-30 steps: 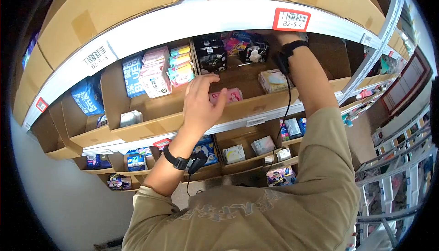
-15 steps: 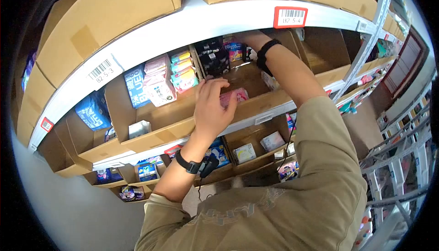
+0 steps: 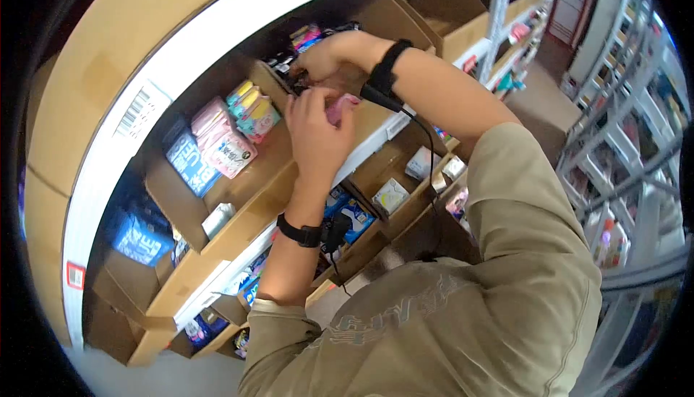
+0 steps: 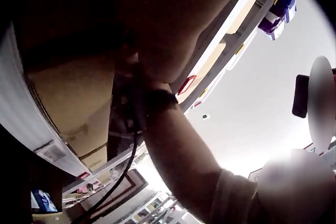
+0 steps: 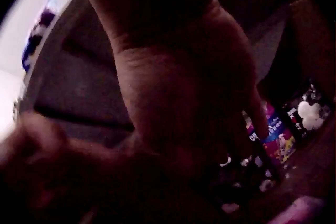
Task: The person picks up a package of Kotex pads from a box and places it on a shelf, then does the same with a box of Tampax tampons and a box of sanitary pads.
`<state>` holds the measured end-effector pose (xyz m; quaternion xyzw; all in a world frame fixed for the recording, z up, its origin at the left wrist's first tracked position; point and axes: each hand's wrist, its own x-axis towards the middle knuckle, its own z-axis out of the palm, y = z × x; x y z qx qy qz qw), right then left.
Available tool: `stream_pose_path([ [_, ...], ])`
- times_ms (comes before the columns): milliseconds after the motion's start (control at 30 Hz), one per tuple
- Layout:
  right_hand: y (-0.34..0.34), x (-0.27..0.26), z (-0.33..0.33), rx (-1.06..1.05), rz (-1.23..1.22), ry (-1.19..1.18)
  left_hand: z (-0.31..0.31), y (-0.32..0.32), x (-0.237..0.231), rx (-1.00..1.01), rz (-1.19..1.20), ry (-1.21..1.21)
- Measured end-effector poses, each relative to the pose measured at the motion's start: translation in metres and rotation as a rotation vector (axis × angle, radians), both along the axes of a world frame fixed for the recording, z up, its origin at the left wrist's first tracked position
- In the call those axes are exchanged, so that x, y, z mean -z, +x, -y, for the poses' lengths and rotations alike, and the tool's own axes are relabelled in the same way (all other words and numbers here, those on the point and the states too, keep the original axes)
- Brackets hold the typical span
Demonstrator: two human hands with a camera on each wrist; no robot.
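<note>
In the head view, the right hand (image 3: 329, 58) reaches into a cardboard bin, its fingers down at black packs (image 3: 283, 66). Whether they grip a pack is hidden. Just below it the left hand (image 3: 322, 137) is raised at the bin's front, fingers loosely bent, with a pink pack (image 3: 338, 111) showing between thumb and fingers; no grip on it is plain. The right wrist view shows the right hand (image 5: 184, 87) dark above black flowered packs (image 5: 247, 176), beside a colourful pack (image 5: 279, 137) and another black pack (image 5: 312, 113). The left wrist view is mostly dark.
Left of that bin, another holds pink packs (image 3: 228, 147), yellow-green packs (image 3: 253, 111) and a blue pack (image 3: 191, 165). A white shelf edge (image 3: 137, 108) runs above. Lower bins hold small boxes (image 3: 391, 196). A cable (image 3: 431, 158) hangs from the right wrist.
The view has turned and shifted. The right hand has moved left from the bin's far side to the black packs, close above the left hand, which stays near the bin's front.
</note>
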<state>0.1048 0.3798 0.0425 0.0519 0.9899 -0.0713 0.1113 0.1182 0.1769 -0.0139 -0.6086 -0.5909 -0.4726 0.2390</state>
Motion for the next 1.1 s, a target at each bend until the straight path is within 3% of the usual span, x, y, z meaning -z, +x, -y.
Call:
stream_pose_path([
  [67,0.078,-0.032,0.043,0.076,-0.338,-0.037,0.006,0.003,-0.001,0.035,0.014,-0.007],
  [133,0.159,-0.016,0.047,-0.029,-0.645,-0.358,0.011,0.012,0.002,0.113,0.090,0.052],
  [200,0.252,0.013,0.066,0.007,-0.786,-0.786,0.016,0.027,0.010,0.187,0.047,0.088],
  [300,0.391,0.096,0.073,0.350,-0.831,-1.109,0.017,0.065,0.026,0.378,0.065,-0.008],
  [400,0.498,0.221,0.066,0.895,-0.868,-1.121,-0.005,0.113,0.056,0.563,0.137,-0.195],
  [467,0.549,0.296,0.063,1.417,-0.786,-1.024,-0.031,0.148,0.076,0.655,0.165,-0.310],
  [533,0.589,0.393,0.058,1.675,-0.763,-1.009,-0.066,0.189,0.109,0.817,0.244,-0.558],
  [600,0.623,0.511,0.056,1.711,-0.680,-1.022,-0.100,0.234,0.149,0.899,0.241,-0.679],
  [667,0.638,0.642,0.065,1.769,-0.445,-1.008,-0.125,0.276,0.195,0.919,0.311,-0.890],
  [733,0.627,0.707,0.085,1.807,-0.101,-0.840,-0.146,0.309,0.244,0.947,0.343,-1.054],
  [800,0.630,0.892,0.136,1.649,-0.299,-0.894,-0.159,0.338,0.290,0.966,0.399,-1.175],
  [833,0.621,0.881,0.137,1.840,-0.173,-0.973,-0.165,0.350,0.310,0.970,0.405,-1.246],
  [933,0.617,0.809,0.129,2.111,0.156,-0.903,-0.176,0.375,0.367,0.976,0.411,-1.402],
  [967,0.621,0.834,0.126,2.172,0.234,-1.071,-0.180,0.379,0.383,0.937,0.440,-1.419],
  [1067,0.632,0.877,0.126,2.143,0.216,-1.143,-0.185,0.386,0.426,0.868,0.486,-1.464],
  [1100,0.628,0.898,0.128,2.338,0.082,-1.055,-0.186,0.385,0.439,0.841,0.510,-1.494],
])
